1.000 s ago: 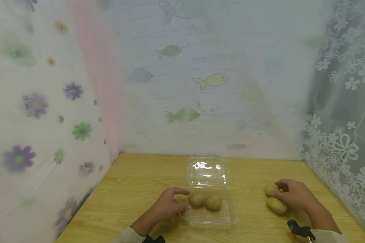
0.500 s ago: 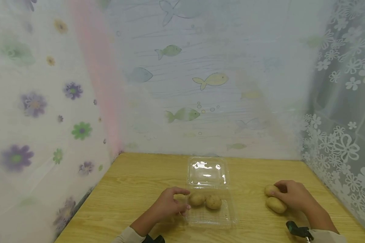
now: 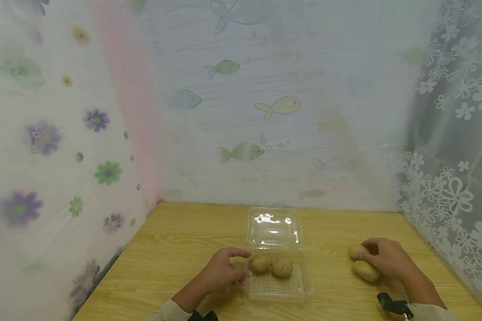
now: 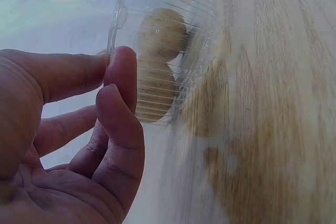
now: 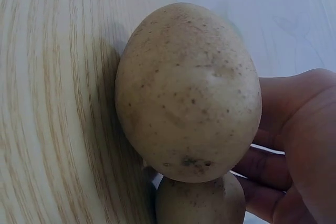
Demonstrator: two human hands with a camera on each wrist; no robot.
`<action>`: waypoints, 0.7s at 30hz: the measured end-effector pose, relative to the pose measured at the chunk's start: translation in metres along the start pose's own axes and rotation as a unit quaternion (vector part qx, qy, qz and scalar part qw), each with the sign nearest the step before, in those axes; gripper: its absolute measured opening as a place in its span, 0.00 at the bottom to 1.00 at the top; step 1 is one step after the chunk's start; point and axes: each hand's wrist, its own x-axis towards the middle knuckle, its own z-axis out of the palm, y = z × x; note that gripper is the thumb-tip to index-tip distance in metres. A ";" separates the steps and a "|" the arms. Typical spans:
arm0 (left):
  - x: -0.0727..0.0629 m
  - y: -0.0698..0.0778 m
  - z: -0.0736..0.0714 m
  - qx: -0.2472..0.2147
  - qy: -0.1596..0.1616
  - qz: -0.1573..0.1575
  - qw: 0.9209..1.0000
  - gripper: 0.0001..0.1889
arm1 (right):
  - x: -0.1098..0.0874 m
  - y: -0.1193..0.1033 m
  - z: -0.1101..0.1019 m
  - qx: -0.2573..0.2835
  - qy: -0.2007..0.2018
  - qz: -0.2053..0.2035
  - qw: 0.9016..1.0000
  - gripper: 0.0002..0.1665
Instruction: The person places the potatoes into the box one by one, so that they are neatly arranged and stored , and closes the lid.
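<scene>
Clear plastic container (image 3: 279,287) with two potatoes (image 3: 282,267), left hand (image 3: 222,270) pinching its edge, right hand (image 3: 390,257) gripping the farther loose potato (image 3: 356,252)

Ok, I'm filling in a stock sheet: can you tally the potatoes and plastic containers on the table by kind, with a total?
Potatoes: 4
Clear plastic container: 1
Total: 5

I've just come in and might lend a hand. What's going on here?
A person's left hand pinches the left rim of a clear plastic box; its lid is open and two potatoes lie inside. Over on the right side of the table, the right hand grips the farther potato, with the nearer potato right beside it.
</scene>
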 end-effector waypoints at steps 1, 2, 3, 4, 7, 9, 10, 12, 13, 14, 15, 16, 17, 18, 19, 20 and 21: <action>0.000 0.000 0.000 -0.001 0.000 0.000 1.000 0.25 | 0.000 0.000 0.000 0.001 0.000 -0.001 1.000 0.38; 0.000 0.000 0.000 -0.001 0.000 0.000 1.000 0.25 | 0.000 0.000 0.000 0.000 0.001 -0.001 1.000 0.38; 0.000 -0.001 0.000 -0.001 0.000 0.001 1.000 0.25 | 0.000 0.000 0.001 -0.001 0.002 -0.002 1.000 0.38; 0.000 -0.001 0.000 -0.001 0.000 0.001 1.000 0.25 | 0.000 0.000 0.001 -0.001 0.003 -0.003 1.000 0.38; 0.000 -0.001 0.000 -0.003 -0.001 0.001 1.000 0.25 | 0.001 -0.001 0.000 -0.006 0.007 -0.005 1.000 0.38; 0.000 0.000 0.000 -0.004 -0.001 0.000 1.000 0.25 | 0.001 -0.002 0.000 -0.010 0.008 -0.007 1.000 0.39; -0.001 0.000 0.000 -0.005 0.000 -0.001 1.000 0.25 | 0.001 -0.002 0.000 -0.011 0.010 -0.006 1.000 0.39; -0.001 0.001 0.000 -0.007 0.001 -0.002 1.000 0.25 | 0.001 -0.002 0.001 -0.015 0.012 -0.006 1.000 0.39; -0.001 0.001 0.000 -0.008 0.001 -0.003 1.000 0.25 | 0.001 -0.002 0.002 -0.015 0.014 -0.006 1.000 0.38; -0.001 0.001 0.000 -0.008 0.002 -0.004 1.000 0.25 | 0.000 -0.002 0.002 -0.015 0.015 -0.006 1.000 0.38; -0.001 0.001 0.000 -0.007 0.002 -0.004 1.000 0.25 | 0.000 -0.002 0.002 -0.015 0.018 -0.007 1.000 0.38; -0.001 0.001 0.000 -0.006 0.002 -0.005 1.000 0.25 | 0.000 -0.003 0.002 -0.014 0.021 -0.008 1.000 0.38; -0.001 0.001 0.000 -0.005 0.002 -0.005 1.000 0.25 | 0.000 -0.004 0.001 -0.014 0.023 -0.011 1.000 0.38; -0.001 0.001 0.000 -0.005 0.002 -0.006 1.000 0.25 | 0.000 -0.004 0.000 -0.015 0.026 -0.012 0.999 0.38; -0.001 0.001 0.001 -0.004 0.003 -0.007 1.000 0.25 | 0.000 -0.005 0.000 -0.015 0.028 -0.016 0.999 0.38; -0.001 0.001 0.001 -0.003 0.003 -0.007 1.000 0.25 | 0.000 -0.006 -0.001 -0.015 0.031 -0.019 0.999 0.37; -0.001 0.001 0.001 -0.003 0.003 -0.007 1.000 0.25 | 0.000 -0.007 -0.001 -0.016 0.034 -0.022 0.999 0.37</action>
